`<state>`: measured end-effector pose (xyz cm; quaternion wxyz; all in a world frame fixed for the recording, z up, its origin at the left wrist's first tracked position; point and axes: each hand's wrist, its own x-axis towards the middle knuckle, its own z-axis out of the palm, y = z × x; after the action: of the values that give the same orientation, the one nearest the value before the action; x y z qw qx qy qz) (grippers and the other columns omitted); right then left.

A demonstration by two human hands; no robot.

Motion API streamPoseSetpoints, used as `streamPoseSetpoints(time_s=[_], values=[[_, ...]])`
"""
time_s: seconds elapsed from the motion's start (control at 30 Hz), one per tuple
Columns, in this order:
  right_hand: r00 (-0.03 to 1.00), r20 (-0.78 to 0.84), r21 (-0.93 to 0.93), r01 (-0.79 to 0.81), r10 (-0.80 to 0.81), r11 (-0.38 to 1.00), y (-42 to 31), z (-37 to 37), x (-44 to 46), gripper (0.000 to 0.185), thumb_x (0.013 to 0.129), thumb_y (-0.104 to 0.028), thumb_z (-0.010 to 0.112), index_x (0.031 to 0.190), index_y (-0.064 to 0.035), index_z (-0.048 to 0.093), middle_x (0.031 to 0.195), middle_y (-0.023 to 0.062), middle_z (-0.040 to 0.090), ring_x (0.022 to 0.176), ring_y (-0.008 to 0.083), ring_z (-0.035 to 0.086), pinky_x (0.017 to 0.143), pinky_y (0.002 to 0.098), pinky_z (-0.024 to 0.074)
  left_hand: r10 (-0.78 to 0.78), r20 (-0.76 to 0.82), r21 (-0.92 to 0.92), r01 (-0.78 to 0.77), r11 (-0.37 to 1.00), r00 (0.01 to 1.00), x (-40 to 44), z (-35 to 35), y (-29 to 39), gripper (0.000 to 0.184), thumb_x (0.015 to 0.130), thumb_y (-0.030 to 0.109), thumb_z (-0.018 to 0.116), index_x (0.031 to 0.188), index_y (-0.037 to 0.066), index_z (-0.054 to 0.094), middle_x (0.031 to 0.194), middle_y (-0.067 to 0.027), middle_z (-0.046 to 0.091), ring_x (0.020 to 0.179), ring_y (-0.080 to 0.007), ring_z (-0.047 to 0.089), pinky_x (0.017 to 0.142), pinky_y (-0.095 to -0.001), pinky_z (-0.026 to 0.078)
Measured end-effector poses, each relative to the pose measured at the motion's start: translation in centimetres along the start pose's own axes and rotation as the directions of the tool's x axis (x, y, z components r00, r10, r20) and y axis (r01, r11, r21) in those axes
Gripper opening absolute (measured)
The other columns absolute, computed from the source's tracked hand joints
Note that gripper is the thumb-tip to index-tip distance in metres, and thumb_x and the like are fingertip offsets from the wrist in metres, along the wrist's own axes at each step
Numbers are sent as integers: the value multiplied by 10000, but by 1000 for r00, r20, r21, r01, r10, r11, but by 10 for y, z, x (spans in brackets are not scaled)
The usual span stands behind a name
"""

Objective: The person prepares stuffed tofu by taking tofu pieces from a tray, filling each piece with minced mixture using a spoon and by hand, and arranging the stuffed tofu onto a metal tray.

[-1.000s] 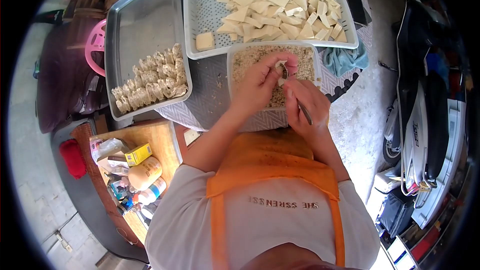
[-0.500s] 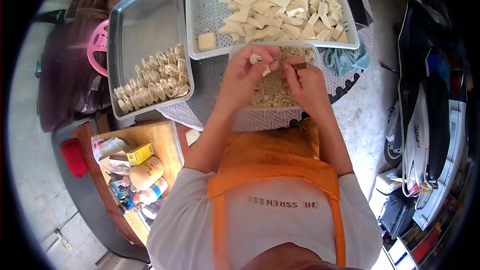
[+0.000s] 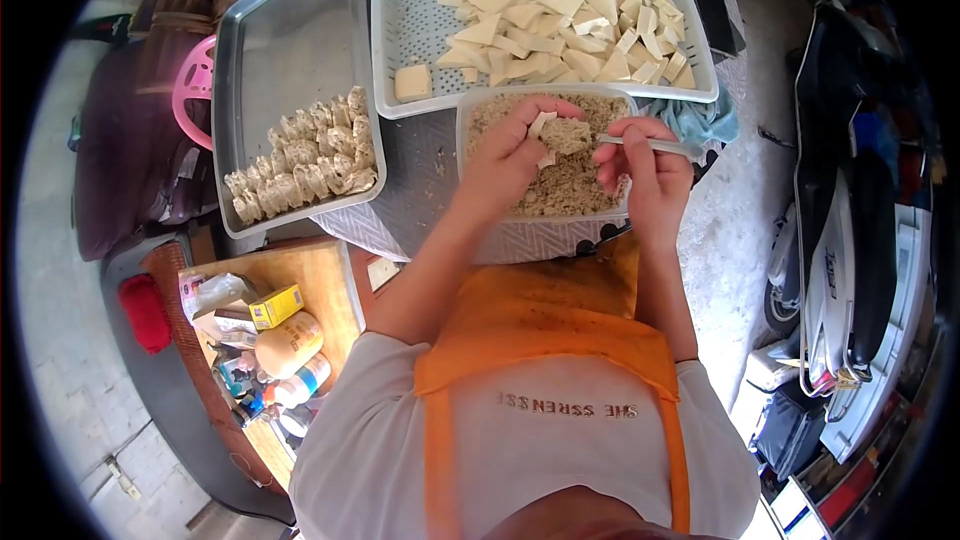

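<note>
Over the clear tub (image 3: 462,155) of crumbly brown filling (image 3: 570,190), my left hand (image 3: 510,162) is curled around a pale dough wrapper (image 3: 541,124). A lump of filling (image 3: 566,137) sits at the wrapper. My right hand (image 3: 648,165) grips a thin metal utensil (image 3: 660,146), probably a spoon; its working end is at the lump and partly hidden by filling. To the left, rows of wrapped dumplings (image 3: 305,155) stand in the near part of a metal tray (image 3: 228,90). Beyond the tub, a perforated white tray (image 3: 400,0) holds many pale wedge-shaped pieces (image 3: 560,15) and one square block (image 3: 412,83).
A blue-green cloth (image 3: 695,122) lies right of the tub on the patterned tablecloth (image 3: 410,170). At lower left, a wooden stand (image 3: 325,265) bears bottles and a yellow box (image 3: 276,307). A pink plastic chair (image 3: 190,90) stands left; a scooter (image 3: 840,270) is parked right.
My right hand has moved right and turned, bringing the utensil with a lump of filling to the wrapper. The left hand has shifted slightly right and down, with the wrapper still in it.
</note>
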<state>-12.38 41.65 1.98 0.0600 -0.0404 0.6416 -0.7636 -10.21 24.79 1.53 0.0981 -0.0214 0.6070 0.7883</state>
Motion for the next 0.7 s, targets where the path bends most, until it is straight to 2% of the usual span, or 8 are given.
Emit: streamPoseSetpoints(time_s=[0.13, 0.23, 0.3, 0.4, 0.5, 0.53, 0.6, 0.7], values=[[993, 15, -265, 115, -115, 957, -3, 10, -9, 107, 908, -83, 506, 917, -1, 574, 743, 78, 637, 553, 110, 587, 497, 229, 467, -18, 22, -144, 21, 989, 1000, 1, -3, -4, 426, 762, -31, 398, 1164, 38, 520, 1152, -25, 535, 814, -52, 497, 693, -176, 409], [939, 184, -604, 342, -292, 720, -16, 19, -10, 68, 863, -65, 548, 890, -6, 567, 778, 100, 637, 575, 200, 623, 530, 280, 497, -30, 45, -242, 40, 969, 999, 3, -6, -14, 399, 800, -5, 417, 1187, 35, 504, 1169, -60, 531, 970, -125, 536, 838, -242, 439], [896, 245, -634, 438, -372, 638, -22, 30, -9, 60, 849, -54, 571, 875, -2, 586, 736, 112, 629, 551, 197, 609, 501, 280, 478, -137, 6, -347, 131, 929, 990, -1, 4, -12, 375, 833, 22, 429, 1204, 32, 489, 1177, -79, 528, 1059, -178, 532, 925, -287, 423], [846, 306, -607, 526, -436, 595, -27, 40, -5, 56, 828, -44, 593, 862, 1, 597, 726, 138, 617, 534, 237, 592, 483, 288, 460, 0, -90, -155, -14, 988, 996, 0, 11, -25, 298, 875, -8, 370, 1139, 45, 498, 982, -51, 585, 852, -110, 558, 743, -243, 448], [792, 356, -592, 602, -496, 536, -31, 40, -4, 57, 831, -46, 597, 861, 3, 599, 721, 131, 620, 524, 222, 591, 475, 278, 456, 400, -61, 413, -342, 844, 914, 4, 9, -22, 251, 889, -3, 383, 1105, 47, 501, 860, -84, 582, 742, -130, 563, 687, -267, 459], [770, 373, -594, 626, -517, 505, -31, 39, -4, 57, 836, -48, 596, 862, 3, 600, 716, 123, 623, 520, 204, 593, 472, 271, 456, 404, -74, 533, -306, 789, 912, 2, 7, -16, 243, 890, -4, 386, 1098, 48, 501, 826, -85, 566, 704, -130, 550, 657, -267, 456], [799, 245, -541, 582, -549, 606, -29, 29, -10, 72, 860, -62, 577, 866, 7, 598, 706, 98, 625, 521, 158, 589, 469, 256, 456, 414, -106, 738, -208, 642, 904, -2, -2, 0, 229, 892, -7, 391, 1084, 50, 500, 758, -86, 533, 628, -130, 523, 598, -268, 449], [892, 173, -604, 430, -417, 670, -27, 18, -6, 115, 896, -89, 545, 874, 12, 595, 700, 66, 622, 522, 101, 571, 462, 234, 454, 152, -244, 428, -34, 903, 958, -3, -16, 7, 219, 902, 14, 365, 1067, 48, 505, 737, -22, 510, 609, -95, 471, 547, -254, 399]])
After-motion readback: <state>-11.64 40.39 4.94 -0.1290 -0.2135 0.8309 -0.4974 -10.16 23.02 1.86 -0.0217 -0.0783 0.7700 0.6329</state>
